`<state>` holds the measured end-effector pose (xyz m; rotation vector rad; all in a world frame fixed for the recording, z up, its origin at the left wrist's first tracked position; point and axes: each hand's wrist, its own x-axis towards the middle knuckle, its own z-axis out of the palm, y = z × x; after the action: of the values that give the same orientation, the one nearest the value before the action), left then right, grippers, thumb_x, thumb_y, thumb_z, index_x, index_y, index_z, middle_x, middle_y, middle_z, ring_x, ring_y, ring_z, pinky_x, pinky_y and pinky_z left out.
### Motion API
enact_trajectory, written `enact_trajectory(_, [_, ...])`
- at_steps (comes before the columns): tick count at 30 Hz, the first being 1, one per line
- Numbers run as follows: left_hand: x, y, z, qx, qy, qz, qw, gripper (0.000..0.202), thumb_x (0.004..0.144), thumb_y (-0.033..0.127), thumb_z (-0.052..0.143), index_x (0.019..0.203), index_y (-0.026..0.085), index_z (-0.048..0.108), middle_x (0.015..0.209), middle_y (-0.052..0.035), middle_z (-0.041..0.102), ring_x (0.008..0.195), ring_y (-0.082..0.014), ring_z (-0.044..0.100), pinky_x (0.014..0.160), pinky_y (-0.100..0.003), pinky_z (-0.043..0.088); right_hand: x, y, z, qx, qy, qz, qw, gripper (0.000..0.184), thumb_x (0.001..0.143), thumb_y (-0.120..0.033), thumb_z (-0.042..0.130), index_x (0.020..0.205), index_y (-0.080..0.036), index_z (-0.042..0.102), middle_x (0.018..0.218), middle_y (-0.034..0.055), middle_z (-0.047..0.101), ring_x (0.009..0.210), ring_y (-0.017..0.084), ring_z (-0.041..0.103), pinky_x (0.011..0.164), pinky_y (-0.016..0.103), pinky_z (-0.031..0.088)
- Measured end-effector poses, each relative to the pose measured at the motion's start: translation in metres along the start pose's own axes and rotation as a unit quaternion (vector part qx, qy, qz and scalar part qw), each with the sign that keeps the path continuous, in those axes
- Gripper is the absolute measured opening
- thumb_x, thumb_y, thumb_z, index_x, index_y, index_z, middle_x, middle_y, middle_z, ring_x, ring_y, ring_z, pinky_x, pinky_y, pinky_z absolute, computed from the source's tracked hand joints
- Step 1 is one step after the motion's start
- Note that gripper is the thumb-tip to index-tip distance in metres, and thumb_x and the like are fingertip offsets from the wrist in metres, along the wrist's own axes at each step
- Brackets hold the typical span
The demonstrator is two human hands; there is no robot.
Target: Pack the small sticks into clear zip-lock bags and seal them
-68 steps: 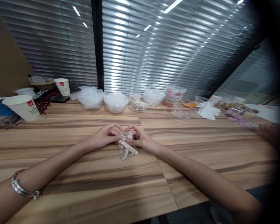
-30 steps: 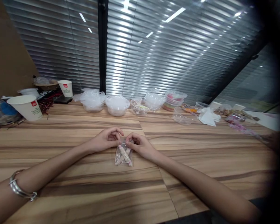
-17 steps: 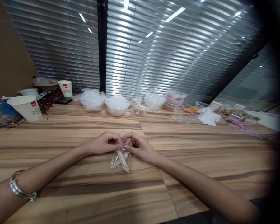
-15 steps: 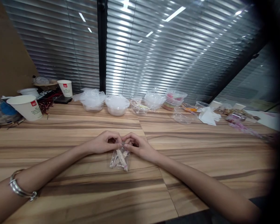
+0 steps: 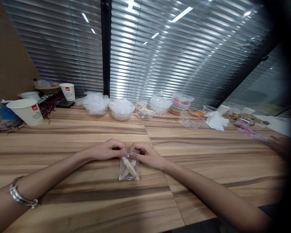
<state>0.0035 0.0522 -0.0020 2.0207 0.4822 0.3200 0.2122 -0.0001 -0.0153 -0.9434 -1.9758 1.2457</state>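
Note:
A small clear plastic bag point(image 5: 123, 171) hangs flat just above or on the wooden table, at the middle of the view. Inside it, two pale stick-like pieces point(image 5: 130, 167) with pinkish ends lie crossed; what they are I cannot make out. My left hand point(image 5: 113, 150) pinches the bag's top left corner between thumb and fingers. The top right corner is pinched by my right hand point(image 5: 146, 155). Both hands have their fingers curled, and the bag's upper edge is partly hidden by them.
Along the back stand paper cups point(image 5: 29, 111), lidded plastic bowls point(image 5: 122, 110), clear containers point(image 5: 180, 103) and a crumpled white tissue point(image 5: 217, 120). A wooden table point(image 5: 87, 200) spreads under my arms. Another person's hand point(image 5: 280, 145) shows dimly at the right edge, near pink strands point(image 5: 252, 132).
My hands have moved slightly apart along the bag's top. The bag lies flatter and a little to the right, its sticks more plainly crossed. Another person's hand has appeared at the right.

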Motion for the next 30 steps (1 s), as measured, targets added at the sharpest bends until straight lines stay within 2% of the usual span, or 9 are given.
enact_trajectory(3, [0.001, -0.005, -0.001, -0.114, 0.056, -0.02, 0.992, 0.024, 0.08, 0.032, 0.054, 0.065, 0.013, 0.055, 0.063, 0.0009, 0.048, 0.062, -0.0116, 0.042, 0.058, -0.021, 0.033, 0.002, 0.002, 0.0, 0.091, 0.033, 0.014, 0.995, 0.023, 0.084, -0.038, 0.051, 0.08, -0.016, 0.056, 0.071, -0.0005, 0.053, 0.063, 0.01, 0.046, 0.06, 0.023, 0.036])
enact_trajectory(6, [0.002, -0.014, -0.002, -0.289, 0.174, -0.029, 0.941, 0.018, 0.075, 0.028, 0.058, 0.066, 0.014, 0.054, 0.063, 0.0014, 0.048, 0.062, -0.0113, 0.043, 0.059, -0.021, 0.035, 0.005, 0.007, -0.002, 0.175, 0.067, 0.018, 0.982, 0.028, 0.086, -0.041, 0.048, 0.073, -0.016, 0.052, 0.066, -0.0013, 0.052, 0.057, 0.009, 0.045, 0.057, 0.022, 0.036])
enact_trajectory(8, [0.002, -0.018, -0.003, -0.335, 0.204, -0.028, 0.919, 0.018, 0.074, 0.027, 0.059, 0.063, 0.014, 0.052, 0.062, 0.0017, 0.047, 0.062, -0.0111, 0.043, 0.059, -0.021, 0.035, 0.006, 0.009, -0.003, 0.179, 0.077, 0.016, 0.981, 0.032, 0.087, -0.043, 0.045, 0.072, -0.016, 0.052, 0.064, -0.0007, 0.052, 0.057, 0.01, 0.046, 0.057, 0.022, 0.036])
enact_trajectory(11, [0.001, -0.015, -0.002, -0.28, 0.15, -0.038, 0.948, 0.021, 0.073, 0.027, 0.06, 0.06, 0.014, 0.051, 0.058, 0.0024, 0.046, 0.056, -0.0102, 0.041, 0.053, -0.02, 0.032, 0.004, 0.007, -0.001, 0.132, 0.056, 0.02, 0.989, 0.036, 0.087, -0.047, 0.042, 0.072, -0.016, 0.051, 0.064, -0.0009, 0.051, 0.058, 0.01, 0.045, 0.057, 0.023, 0.035])
enact_trajectory(15, [-0.001, -0.001, 0.0, -0.109, 0.096, -0.013, 0.989, 0.017, 0.075, 0.03, 0.059, 0.069, 0.013, 0.06, 0.063, 0.0012, 0.053, 0.06, -0.0111, 0.045, 0.054, -0.02, 0.033, -0.001, -0.002, 0.003, -0.022, 0.019, 0.0, 1.0, 0.034, 0.082, -0.044, 0.053, 0.064, -0.016, 0.047, 0.059, -0.004, 0.042, 0.056, 0.009, 0.037, 0.053, 0.022, 0.029])
enact_trajectory(19, [0.0, 0.006, 0.001, 0.015, 0.027, 0.017, 0.999, 0.025, 0.079, 0.035, 0.054, 0.074, 0.013, 0.065, 0.064, -0.0004, 0.055, 0.06, -0.0118, 0.046, 0.055, -0.02, 0.035, -0.002, -0.007, 0.005, -0.069, 0.001, -0.007, 0.998, 0.036, 0.085, -0.044, 0.047, 0.063, -0.016, 0.048, 0.059, -0.0033, 0.042, 0.056, 0.009, 0.038, 0.053, 0.022, 0.03])
enact_trajectory(24, [-0.002, 0.003, 0.002, 0.001, 0.046, 0.004, 0.999, 0.031, 0.083, 0.038, 0.048, 0.069, 0.013, 0.061, 0.061, 0.0005, 0.05, 0.058, -0.0108, 0.043, 0.053, -0.019, 0.033, 0.001, -0.006, 0.003, -0.017, -0.002, -0.008, 1.0, 0.037, 0.086, -0.044, 0.046, 0.061, -0.016, 0.046, 0.057, -0.0031, 0.043, 0.056, 0.009, 0.039, 0.056, 0.023, 0.032])
enact_trajectory(27, [0.0, 0.002, 0.006, -0.035, 0.089, -0.025, 0.995, 0.038, 0.085, 0.041, 0.043, 0.062, 0.013, 0.055, 0.057, 0.002, 0.046, 0.054, -0.0095, 0.038, 0.049, -0.02, 0.03, 0.006, -0.005, 0.001, 0.059, -0.015, 0.007, 0.998, 0.034, 0.085, -0.042, 0.049, 0.063, -0.016, 0.046, 0.055, -0.0043, 0.04, 0.052, 0.008, 0.034, 0.051, 0.022, 0.026])
enact_trajectory(30, [0.005, -0.006, 0.007, -0.058, 0.146, -0.017, 0.987, 0.036, 0.084, 0.04, 0.047, 0.062, 0.013, 0.055, 0.058, 0.0015, 0.047, 0.055, -0.0095, 0.039, 0.052, -0.02, 0.031, 0.012, -0.002, 0.002, 0.169, 0.032, 0.035, 0.984, 0.029, 0.082, -0.038, 0.053, 0.064, -0.016, 0.046, 0.052, -0.0061, 0.035, 0.048, 0.007, 0.026, 0.047, 0.022, 0.019])
